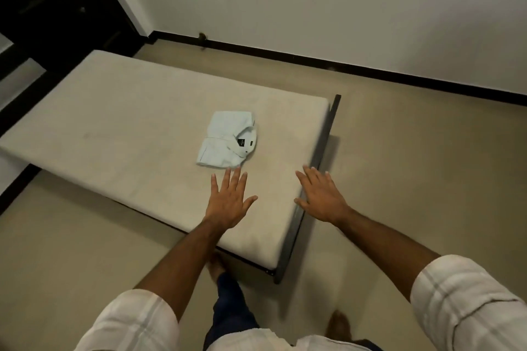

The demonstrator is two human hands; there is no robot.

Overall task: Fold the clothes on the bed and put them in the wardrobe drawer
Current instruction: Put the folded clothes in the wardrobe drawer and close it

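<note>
Near the foot end of the bed (119,111), toward its right edge, lies the pale blue shirt (226,141) — already folded into a neat square, collar up. We reach for it with both hands spread wide and empty: left hand (229,202) just short of its near edge, right hand (320,198) over the mattress corner. Folding looks done — next we lift the bundle without spilling it and carry it to the drawer.

No readable text anywhere; only a small dark neck label (241,142), lettering too tiny to read, inside the collar of the folded pale-blue cotton shirt (226,139).
</note>
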